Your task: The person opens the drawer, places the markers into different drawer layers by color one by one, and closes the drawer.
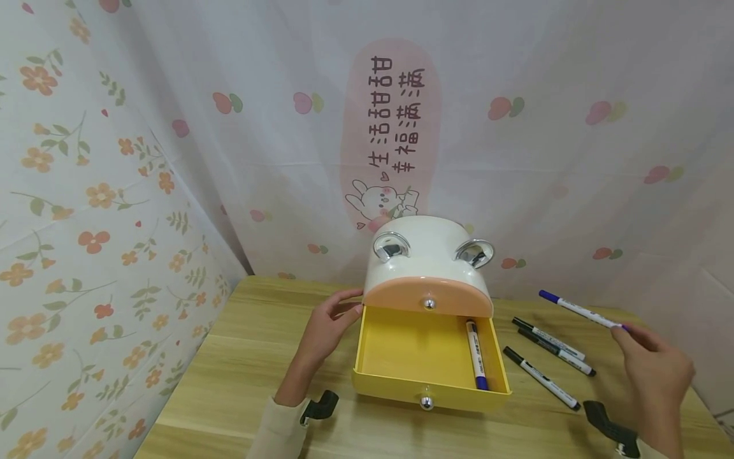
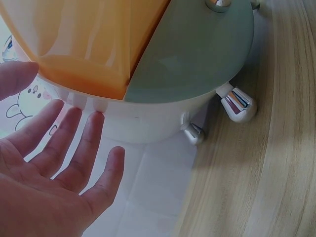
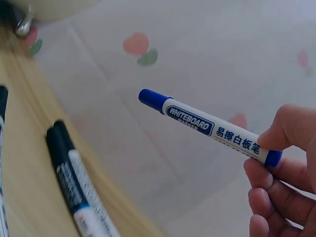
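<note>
My right hand (image 1: pixel 656 363) pinches a blue-capped whiteboard marker (image 3: pixel 197 123) by its rear end, thumb against fingers, above the table's right side. Its cap points away to the left. The left hand (image 1: pixel 323 328) has its fingers extended at the left side of a white desktop drawer box (image 1: pixel 427 245) with round silver eyes; in the left wrist view the fingertips are right at its white wall. A yellow drawer (image 1: pixel 413 347) is pulled out at the front. Inside it, along the right wall, lies another blue-capped marker (image 1: pixel 476 354).
Several black-capped markers, one of them this nearest marker (image 1: pixel 541 377), lie on the wooden table (image 1: pixel 229 370) right of the drawer. An orange-fronted upper drawer (image 1: pixel 401 294) with a silver knob is closed. Printed curtains (image 1: pixel 275 185) hang behind and at the left.
</note>
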Available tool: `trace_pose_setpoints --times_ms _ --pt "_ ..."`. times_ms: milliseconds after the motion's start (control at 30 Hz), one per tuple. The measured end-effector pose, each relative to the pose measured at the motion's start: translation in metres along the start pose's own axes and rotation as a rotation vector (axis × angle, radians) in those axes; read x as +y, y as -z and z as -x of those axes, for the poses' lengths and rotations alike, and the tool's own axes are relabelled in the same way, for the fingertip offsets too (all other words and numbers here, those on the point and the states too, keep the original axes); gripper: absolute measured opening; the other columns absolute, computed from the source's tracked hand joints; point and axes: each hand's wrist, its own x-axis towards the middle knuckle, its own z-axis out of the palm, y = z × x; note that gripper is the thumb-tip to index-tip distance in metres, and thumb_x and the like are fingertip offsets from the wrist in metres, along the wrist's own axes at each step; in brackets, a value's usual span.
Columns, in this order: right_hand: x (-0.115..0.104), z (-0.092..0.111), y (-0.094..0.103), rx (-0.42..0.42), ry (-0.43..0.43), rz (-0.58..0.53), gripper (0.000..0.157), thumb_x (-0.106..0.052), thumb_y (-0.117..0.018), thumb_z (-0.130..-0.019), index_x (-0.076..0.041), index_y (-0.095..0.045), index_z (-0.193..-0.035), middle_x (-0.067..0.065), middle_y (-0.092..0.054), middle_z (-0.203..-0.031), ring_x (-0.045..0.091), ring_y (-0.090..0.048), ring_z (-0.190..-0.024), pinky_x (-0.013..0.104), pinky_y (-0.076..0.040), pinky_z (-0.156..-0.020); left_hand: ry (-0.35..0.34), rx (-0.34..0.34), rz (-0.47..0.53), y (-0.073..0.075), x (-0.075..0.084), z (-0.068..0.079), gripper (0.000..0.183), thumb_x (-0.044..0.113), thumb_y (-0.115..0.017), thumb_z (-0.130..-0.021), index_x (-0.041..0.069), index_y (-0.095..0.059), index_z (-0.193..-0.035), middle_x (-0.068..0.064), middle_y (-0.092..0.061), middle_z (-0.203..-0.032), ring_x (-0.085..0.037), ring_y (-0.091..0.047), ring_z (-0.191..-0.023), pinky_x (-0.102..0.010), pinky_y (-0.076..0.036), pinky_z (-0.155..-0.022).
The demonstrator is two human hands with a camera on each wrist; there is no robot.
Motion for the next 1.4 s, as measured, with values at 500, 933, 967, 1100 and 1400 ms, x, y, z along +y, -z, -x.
trace_pose_setpoints --times_ms 500,933,967,1100,1400 --pt "-0.045 0.035 -0.005 0.059 0.109 -0.139 0.026 -0.023 -0.084 -0.078 -0.015 -0.079 -0.102 -0.021 -0.066 -0.074 -0.005 -0.06 -0.069 0.01 -0.043 -0.049 -0.007 -0.008 -0.002 0.001 -0.002 0.001 0.035 0.044 -0.067 -0.092 0.031 -0.065 -0.125 0.007 -0.062 -0.128 -0.019 -0.061 -0.116 -0.048 -0.049 -0.097" --pt "-0.069 0.064 -0.001 0.08 0.243 -0.106 0.029 -0.022 -0.081 -0.081 -0.009 -0.077 -0.107 -0.019 -0.068 -0.082 0.0 -0.06 -0.074 0.009 -0.044 -0.053 0.005 -0.007 0.009 0.0 -0.003 -0.001 0.034 0.043 -0.068 -0.092 0.031 -0.066 -0.124 0.008 -0.063 -0.127 -0.018 -0.061 -0.115 -0.047 -0.051 -0.094" --pt "-0.07 0.066 0.0 0.079 0.255 -0.111 0.03 -0.022 -0.081 -0.082 -0.008 -0.076 -0.108 -0.018 -0.068 -0.083 0.001 -0.06 -0.074 0.009 -0.045 -0.053 0.006 -0.006 0.01 0.0 -0.003 -0.001 0.034 0.043 -0.068 -0.092 0.031 -0.066 -0.124 0.008 -0.063 -0.127 -0.018 -0.061 -0.115 -0.047 -0.051 -0.094" --pt "-0.076 0.078 0.001 0.096 0.345 -0.109 0.029 -0.018 -0.079 -0.084 -0.005 -0.075 -0.11 -0.017 -0.068 -0.086 0.001 -0.06 -0.072 0.007 -0.045 -0.056 0.001 -0.007 0.004 0.001 -0.003 0.0 0.034 0.043 -0.067 -0.092 0.031 -0.065 -0.124 0.009 -0.061 -0.128 -0.018 -0.061 -0.116 -0.047 -0.05 -0.096" --pt "-0.092 0.104 0.008 0.111 0.387 -0.137 0.028 -0.015 -0.077 -0.085 -0.004 -0.074 -0.111 -0.009 -0.067 -0.093 0.007 -0.056 -0.077 0.008 -0.043 -0.056 -0.005 -0.01 -0.001 0.001 -0.001 0.001 0.034 0.042 -0.067 -0.093 0.03 -0.065 -0.125 0.009 -0.061 -0.128 -0.018 -0.061 -0.116 -0.047 -0.049 -0.098"
